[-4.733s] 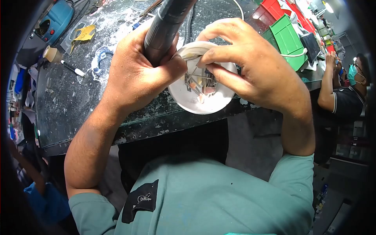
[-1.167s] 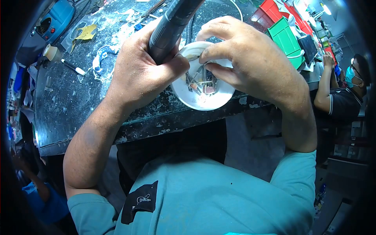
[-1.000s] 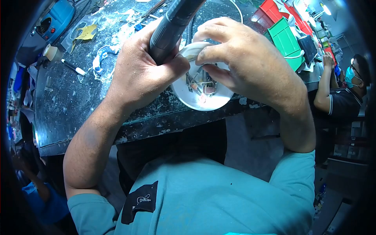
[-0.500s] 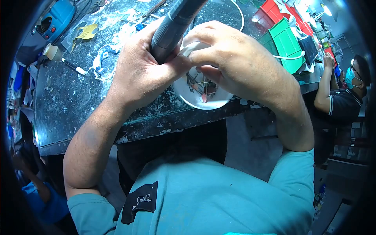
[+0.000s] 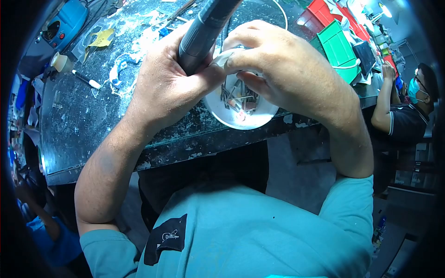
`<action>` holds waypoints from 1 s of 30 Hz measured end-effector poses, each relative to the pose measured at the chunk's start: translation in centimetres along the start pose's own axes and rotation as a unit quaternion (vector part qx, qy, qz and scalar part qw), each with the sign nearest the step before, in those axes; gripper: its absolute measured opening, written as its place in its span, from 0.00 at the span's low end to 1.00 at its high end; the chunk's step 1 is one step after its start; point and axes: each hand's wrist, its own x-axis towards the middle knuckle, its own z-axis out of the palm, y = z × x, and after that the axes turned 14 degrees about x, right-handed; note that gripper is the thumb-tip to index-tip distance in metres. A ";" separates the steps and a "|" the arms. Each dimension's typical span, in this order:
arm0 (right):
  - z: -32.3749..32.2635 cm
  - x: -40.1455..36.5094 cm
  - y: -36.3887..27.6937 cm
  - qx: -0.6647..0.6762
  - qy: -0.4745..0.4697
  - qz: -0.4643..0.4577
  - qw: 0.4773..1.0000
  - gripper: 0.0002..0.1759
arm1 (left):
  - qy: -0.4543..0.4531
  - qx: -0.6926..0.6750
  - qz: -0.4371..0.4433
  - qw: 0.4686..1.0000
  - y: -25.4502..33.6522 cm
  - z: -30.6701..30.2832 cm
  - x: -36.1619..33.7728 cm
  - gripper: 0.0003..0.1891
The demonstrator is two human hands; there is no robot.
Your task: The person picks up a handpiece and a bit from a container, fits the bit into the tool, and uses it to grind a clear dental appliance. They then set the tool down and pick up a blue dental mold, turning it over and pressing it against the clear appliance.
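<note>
My left hand (image 5: 169,76) is closed round a thick black handpiece (image 5: 198,44) that slants up to the right. My right hand (image 5: 273,65) is closed, its thumb and fingers pinching a small whitish piece (image 5: 222,59) beside my left fingertips. What the piece is cannot be made out. Below my right fingers stands a round white bowl (image 5: 232,121) holding several thin metal bits (image 5: 245,100) and a small pink piece (image 5: 240,115). My right hand hides the bowl's upper part.
White residue (image 5: 127,62) and a black-and-white marker (image 5: 87,79) lie on the dark worktop (image 5: 74,129). A blue machine (image 5: 69,23) stands back left. Green (image 5: 337,46) and red (image 5: 320,16) bins are back right. A masked person (image 5: 408,106) sits at right; another person's blue sleeve (image 5: 55,238) shows lower left.
My right hand has shifted slightly right and its fingers have changed position, showing more of the bowl's contents. My left hand and the black handpiece are nearly still.
</note>
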 end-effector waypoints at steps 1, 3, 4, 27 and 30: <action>-0.2 0.1 -0.1 0.001 -0.001 0.002 1.000 0.12 | 0.000 0.000 0.000 1.000 0.0 0.0 0.0 0.12; -0.7 0.2 -0.2 0.003 -0.002 0.003 1.000 0.10 | -0.005 0.022 0.012 1.000 -0.1 -0.2 0.1 0.12; -1.0 0.1 -0.2 0.005 -0.009 0.015 1.000 0.09 | -0.004 0.022 0.012 1.000 -0.1 -0.1 0.1 0.12; -4.5 0.5 0.2 0.106 -0.053 -0.003 0.993 0.11 | 0.005 0.001 -0.031 1.000 0.2 -0.1 0.3 0.11; -5.5 0.9 0.5 0.318 0.020 0.053 0.946 0.11 | 0.010 0.018 -0.025 0.999 -0.4 0.2 0.4 0.11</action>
